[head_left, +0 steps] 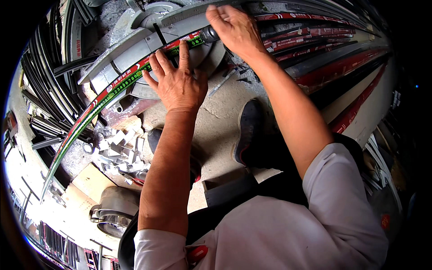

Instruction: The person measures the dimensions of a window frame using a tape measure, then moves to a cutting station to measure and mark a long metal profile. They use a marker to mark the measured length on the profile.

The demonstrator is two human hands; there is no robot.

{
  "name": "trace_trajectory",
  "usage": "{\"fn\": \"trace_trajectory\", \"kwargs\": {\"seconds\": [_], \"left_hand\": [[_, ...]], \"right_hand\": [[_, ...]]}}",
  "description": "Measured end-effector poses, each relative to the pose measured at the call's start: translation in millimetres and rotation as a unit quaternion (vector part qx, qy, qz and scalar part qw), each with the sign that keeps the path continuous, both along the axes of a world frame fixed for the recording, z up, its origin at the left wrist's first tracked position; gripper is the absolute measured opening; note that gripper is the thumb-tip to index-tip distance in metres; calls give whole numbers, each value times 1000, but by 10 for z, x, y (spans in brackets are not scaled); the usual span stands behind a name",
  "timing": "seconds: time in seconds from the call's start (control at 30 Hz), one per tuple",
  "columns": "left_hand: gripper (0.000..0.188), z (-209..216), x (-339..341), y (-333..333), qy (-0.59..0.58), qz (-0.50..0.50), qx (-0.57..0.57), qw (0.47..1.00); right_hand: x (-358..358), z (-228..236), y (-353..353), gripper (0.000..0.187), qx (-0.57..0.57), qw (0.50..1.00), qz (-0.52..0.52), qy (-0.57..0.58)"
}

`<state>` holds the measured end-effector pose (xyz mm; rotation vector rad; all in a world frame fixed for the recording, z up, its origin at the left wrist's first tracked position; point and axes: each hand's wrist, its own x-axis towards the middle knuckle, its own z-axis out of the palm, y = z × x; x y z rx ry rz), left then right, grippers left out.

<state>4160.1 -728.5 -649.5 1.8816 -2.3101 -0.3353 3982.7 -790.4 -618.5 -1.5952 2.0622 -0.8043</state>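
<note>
A long red-filmed profile strip [119,82] lies across the grey metal base [128,47] of what looks like a mitre saw. Along its near edge runs a green tape measure blade [121,90] with dark markings, curving away to the lower left. My left hand [177,85] rests on the strip and blade, fingers spread and fingertips pressing down. My right hand [238,33] hovers farther right, beside a dark round-ended part [208,34] at the strip. Its thumb sticks out; the other fingers are foreshortened and partly hidden, so its grip is unclear.
Bundles of dark strips [49,85] crowd the left. More red and dark profiles [315,49] are stacked at the right. Silvery offcuts [123,150] are heaped on the floor near a metal pot [114,209]. My shoe [250,128] stands below the saw base.
</note>
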Motion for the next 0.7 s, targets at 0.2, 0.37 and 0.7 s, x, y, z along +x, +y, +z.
{"fn": "trace_trajectory", "kwargs": {"seconds": [0.2, 0.37, 0.7], "left_hand": [[81, -12, 8, -1, 3, -1, 4, 1000], [79, -14, -8, -2, 9, -7, 1, 1000], [81, -56, 12, -5, -17, -3, -7, 1000]], "right_hand": [[-59, -353, 615, 45, -1, 965, -260, -29], [31, -1074, 1302, 32, 192, 946, -262, -4], [16, -1579, 1563, 51, 379, 905, -193, -9]]}}
